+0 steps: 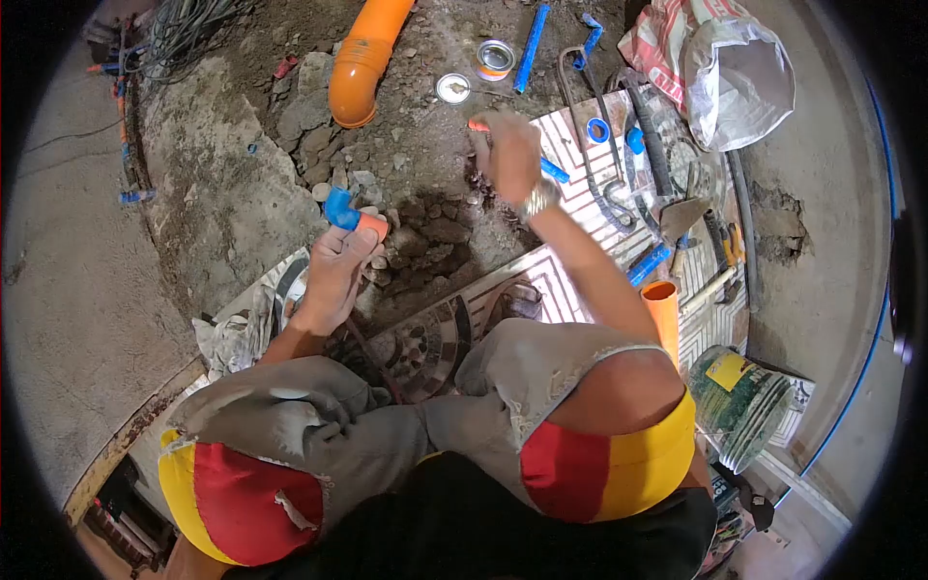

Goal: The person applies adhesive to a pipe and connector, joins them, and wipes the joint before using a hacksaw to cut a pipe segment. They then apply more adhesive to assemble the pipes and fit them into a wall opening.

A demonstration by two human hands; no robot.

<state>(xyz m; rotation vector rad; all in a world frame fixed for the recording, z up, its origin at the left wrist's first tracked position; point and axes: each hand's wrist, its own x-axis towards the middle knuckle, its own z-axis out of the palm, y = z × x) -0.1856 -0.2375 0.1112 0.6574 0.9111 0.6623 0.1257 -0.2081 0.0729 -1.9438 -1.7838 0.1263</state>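
Head view, left hand (pixel 333 275) gripping blue elbow fitting (pixel 340 207), right hand (pixel 510 159) above rubble (pixel 425 237)

The left hand (pixel 333 271) held a blue elbow fitting (pixel 340 209) with an orange end, above rubble (pixel 430 242). The right hand (pixel 507 159) was raised over the dirt, gripping a small orange piece (pixel 478 126) at the fingers. Open tin (pixel 496 58) and round lid (pixel 452 89) sat on the dirt beyond, near a big orange pipe (pixel 365 63). Patterned sheet (pixel 556 280) on the right carried a trowel (pixel 682 218), a blue tape roll (pixel 597 130) and a hacksaw (pixel 590 145). White sack (pixel 739 87) lay open, top right; green bucket (pixel 742 406) lay tipped, lower right.
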